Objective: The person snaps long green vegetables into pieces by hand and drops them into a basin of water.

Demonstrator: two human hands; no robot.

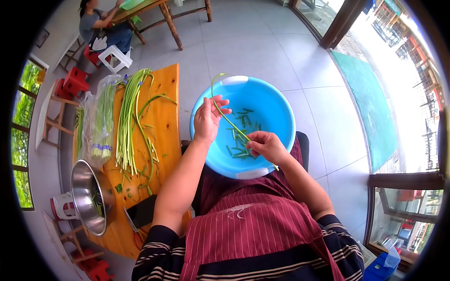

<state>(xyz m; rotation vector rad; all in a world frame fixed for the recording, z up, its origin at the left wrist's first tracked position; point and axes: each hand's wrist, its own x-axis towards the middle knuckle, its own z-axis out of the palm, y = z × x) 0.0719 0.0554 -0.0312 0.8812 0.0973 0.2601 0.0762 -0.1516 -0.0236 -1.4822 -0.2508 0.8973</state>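
Observation:
A long green stem [229, 122] slants over a blue basin [277, 105], its pale cut end past the basin's near rim. My right hand [266, 146] pinches the stem near its lower part. Higher up, my left hand [209, 116] is raised beside the stem with its fingers apart, and the stem passes behind or against them. Short cut green pieces [240, 152] lie on the basin's bottom. On the wooden table [166, 117] to the left rests a bundle of long green stems [127, 124].
Bagged stems [102, 122], a steel bowl [107, 199], a dark flat object [142, 211] and scissors [137, 236] are on the wooden table. Red stools [75, 82] and a white stool [115, 58] stand beyond. Another person [96, 23] sits at a far table [140, 8].

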